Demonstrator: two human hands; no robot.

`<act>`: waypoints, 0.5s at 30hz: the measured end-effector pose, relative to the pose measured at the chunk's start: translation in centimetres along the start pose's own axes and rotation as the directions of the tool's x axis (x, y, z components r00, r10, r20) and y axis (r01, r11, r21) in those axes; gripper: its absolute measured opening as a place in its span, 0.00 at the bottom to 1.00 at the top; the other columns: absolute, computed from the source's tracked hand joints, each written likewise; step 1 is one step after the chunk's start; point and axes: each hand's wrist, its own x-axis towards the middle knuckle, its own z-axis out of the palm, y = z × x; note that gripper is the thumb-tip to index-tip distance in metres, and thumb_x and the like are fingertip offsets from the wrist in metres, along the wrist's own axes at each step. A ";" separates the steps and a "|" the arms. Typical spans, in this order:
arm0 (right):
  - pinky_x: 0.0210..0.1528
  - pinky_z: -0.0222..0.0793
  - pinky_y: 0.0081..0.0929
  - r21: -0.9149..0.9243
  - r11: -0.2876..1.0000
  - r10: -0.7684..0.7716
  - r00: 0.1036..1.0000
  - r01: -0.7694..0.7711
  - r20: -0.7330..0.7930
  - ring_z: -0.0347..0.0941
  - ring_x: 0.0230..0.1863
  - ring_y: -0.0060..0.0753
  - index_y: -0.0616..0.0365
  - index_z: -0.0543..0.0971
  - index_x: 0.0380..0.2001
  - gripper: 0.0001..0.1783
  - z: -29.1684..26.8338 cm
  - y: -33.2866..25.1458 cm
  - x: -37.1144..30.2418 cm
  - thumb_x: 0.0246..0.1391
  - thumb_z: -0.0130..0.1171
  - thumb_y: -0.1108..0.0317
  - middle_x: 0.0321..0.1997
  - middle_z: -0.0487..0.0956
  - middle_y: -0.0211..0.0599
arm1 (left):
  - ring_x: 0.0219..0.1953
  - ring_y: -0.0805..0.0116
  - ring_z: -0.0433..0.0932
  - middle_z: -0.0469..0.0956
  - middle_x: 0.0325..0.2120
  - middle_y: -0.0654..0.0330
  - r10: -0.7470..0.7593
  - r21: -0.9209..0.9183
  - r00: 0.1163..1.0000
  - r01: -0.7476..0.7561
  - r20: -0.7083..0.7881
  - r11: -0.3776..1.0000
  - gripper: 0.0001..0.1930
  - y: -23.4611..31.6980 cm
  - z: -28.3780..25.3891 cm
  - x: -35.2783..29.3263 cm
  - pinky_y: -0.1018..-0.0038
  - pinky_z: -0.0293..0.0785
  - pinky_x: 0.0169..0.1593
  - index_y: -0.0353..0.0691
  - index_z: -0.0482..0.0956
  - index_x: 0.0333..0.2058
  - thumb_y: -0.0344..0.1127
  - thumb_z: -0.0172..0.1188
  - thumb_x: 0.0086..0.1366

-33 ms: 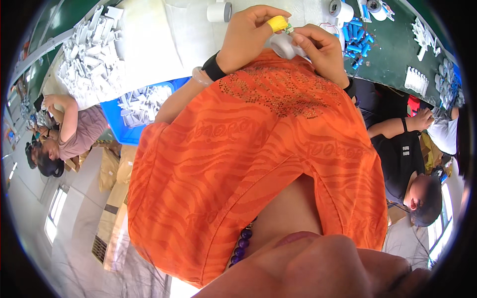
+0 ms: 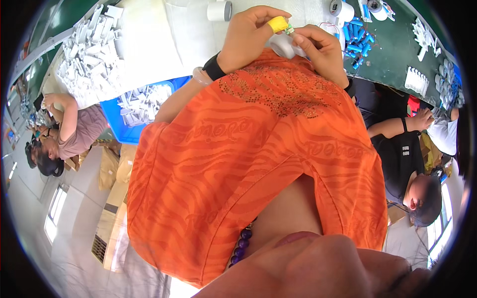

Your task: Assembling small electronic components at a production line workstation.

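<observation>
Little differs from the earlier frame; the left hand (image 2: 244, 38) and right hand (image 2: 324, 45) stay together at upper centre, clamped on a green piece (image 2: 289, 30). Its direction and long axis are unclear.

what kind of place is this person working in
Probably a small-parts assembly workshop: a heap of white plastic parts lies on one work surface, a blue bin holds more white pieces, and loose blue cylinders lie on the green tabletop.
</observation>
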 end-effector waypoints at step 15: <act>0.33 0.65 0.14 0.201 0.968 0.165 0.985 -0.151 -0.055 0.70 0.30 0.14 0.62 0.79 0.38 0.10 1.3 0.6 -1.0 0.57 0.57 0.67 0.30 0.78 0.28 | 0.42 0.74 0.76 0.79 0.40 0.59 -0.085 0.080 0.996 0.087 -0.038 0.993 0.11 -0.6 0.4 -0.6 0.78 0.70 0.49 0.35 0.77 0.44 0.30 0.53 0.65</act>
